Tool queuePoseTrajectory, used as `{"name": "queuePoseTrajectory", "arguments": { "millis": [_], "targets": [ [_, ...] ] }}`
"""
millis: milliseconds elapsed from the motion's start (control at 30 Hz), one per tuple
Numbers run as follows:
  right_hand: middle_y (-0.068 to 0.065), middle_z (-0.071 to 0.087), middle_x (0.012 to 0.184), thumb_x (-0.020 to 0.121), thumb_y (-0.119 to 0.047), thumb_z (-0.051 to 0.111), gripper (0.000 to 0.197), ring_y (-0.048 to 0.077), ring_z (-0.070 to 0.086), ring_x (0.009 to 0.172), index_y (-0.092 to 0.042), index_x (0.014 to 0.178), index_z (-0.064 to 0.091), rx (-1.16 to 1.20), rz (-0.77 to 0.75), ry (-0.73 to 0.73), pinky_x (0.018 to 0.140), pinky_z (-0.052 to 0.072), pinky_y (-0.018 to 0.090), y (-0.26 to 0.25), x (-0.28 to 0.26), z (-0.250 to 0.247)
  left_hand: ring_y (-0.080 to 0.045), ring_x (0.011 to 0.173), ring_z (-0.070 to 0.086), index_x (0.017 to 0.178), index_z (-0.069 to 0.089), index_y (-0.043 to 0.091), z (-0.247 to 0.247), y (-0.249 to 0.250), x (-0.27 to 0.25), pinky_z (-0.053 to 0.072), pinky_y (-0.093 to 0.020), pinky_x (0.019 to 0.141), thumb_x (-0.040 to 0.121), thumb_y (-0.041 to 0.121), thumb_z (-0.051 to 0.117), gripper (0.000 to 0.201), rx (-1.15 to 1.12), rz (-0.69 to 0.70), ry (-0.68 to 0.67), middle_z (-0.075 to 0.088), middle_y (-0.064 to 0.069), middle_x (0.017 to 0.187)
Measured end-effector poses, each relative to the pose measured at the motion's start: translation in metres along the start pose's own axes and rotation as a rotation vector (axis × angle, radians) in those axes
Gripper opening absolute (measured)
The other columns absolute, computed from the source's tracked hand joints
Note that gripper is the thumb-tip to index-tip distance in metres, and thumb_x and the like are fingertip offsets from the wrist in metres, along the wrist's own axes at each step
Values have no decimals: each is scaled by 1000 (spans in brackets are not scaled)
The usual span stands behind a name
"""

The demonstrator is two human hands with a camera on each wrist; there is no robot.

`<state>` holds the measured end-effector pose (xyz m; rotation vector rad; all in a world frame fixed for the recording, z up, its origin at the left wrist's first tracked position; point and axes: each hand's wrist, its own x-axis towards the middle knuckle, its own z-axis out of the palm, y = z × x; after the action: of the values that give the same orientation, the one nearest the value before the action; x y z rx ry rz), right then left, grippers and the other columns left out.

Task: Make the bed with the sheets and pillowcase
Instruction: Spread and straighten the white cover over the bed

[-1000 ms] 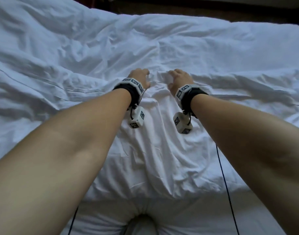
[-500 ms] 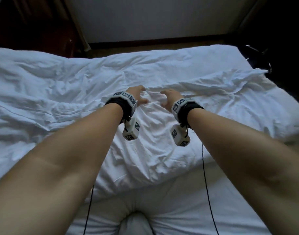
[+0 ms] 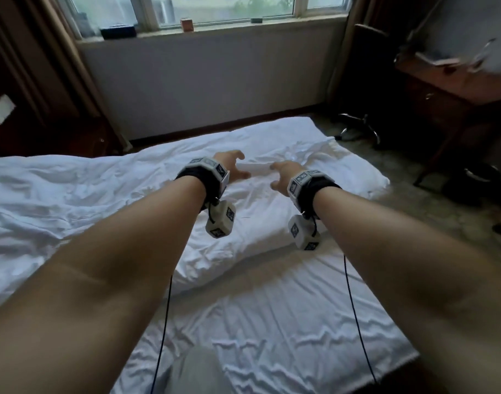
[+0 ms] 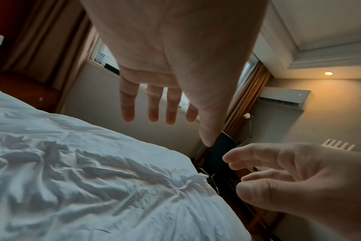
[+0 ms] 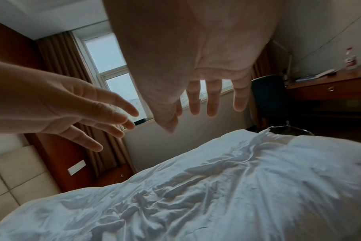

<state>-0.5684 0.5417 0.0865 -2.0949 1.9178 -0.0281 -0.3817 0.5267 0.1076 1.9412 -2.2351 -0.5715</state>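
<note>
A crumpled white duvet (image 3: 73, 200) (image 4: 82, 187) (image 5: 216, 187) lies across the far part of the bed, its right corner near the mattress edge. A wrinkled white fitted sheet (image 3: 272, 336) covers the near part of the mattress. My left hand (image 3: 233, 166) (image 4: 159, 104) and my right hand (image 3: 283, 173) (image 5: 208, 101) hover side by side above the duvet with fingers spread, holding nothing. In the left wrist view the right hand (image 4: 278, 176) shows at the lower right; in the right wrist view the left hand (image 5: 82, 110) shows at the left. No pillowcase is in view.
A window (image 3: 215, 7) with a sill and curtains faces the bed's far side. A wooden desk (image 3: 457, 89) and a chair base (image 3: 357, 126) stand to the right on the carpet. A headboard panel (image 5: 8, 179) and dark wooden furniture (image 3: 44, 123) are at the left.
Both hands let go of the duvet fabric they were bunching and lifted off it with fingers spread. The head view tilted up, now showing the window and room.
</note>
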Motion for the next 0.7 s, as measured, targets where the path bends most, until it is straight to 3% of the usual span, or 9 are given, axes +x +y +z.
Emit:
{"name": "queuePoseTrajectory", "arguments": {
  "millis": [233, 400, 533, 700],
  "targets": [
    [3, 51, 140, 91, -29, 58, 53, 26, 53, 123, -26, 142, 42, 7, 82, 13, 101, 45, 36, 81, -55, -45, -28, 120, 54, 137, 48, 21, 16, 94, -13, 44, -38, 100, 86, 42, 68, 59, -9, 16, -28, 55, -8, 135],
    [3, 51, 140, 91, -30, 58, 53, 27, 53, 121, -28, 142, 42, 16, 111, 59, 100, 46, 35, 124, -76, -61, -28, 119, 55, 137, 47, 21, 18, 141, -12, 45, -37, 99, 86, 42, 68, 60, 16, 38, -48, 55, -8, 136],
    [2, 42, 148, 91, -31, 58, 55, 25, 43, 132, -25, 143, 42, 19, 99, 97, 108, 36, 33, 163, -90, -76, -27, 119, 55, 135, 48, 21, 23, 189, -5, 44, -38, 101, 84, 45, 69, 60, 41, 82, -28, 56, -8, 134],
    [-1, 49, 140, 83, -36, 63, 55, 23, 51, 123, -30, 135, 47, 40, 131, 157, 103, 43, 36, 233, -93, -102, -26, 119, 55, 134, 50, 22, 40, 260, 17, 43, -36, 101, 83, 43, 70, 59, 20, 126, 10, 57, -8, 133]
  ]
}}
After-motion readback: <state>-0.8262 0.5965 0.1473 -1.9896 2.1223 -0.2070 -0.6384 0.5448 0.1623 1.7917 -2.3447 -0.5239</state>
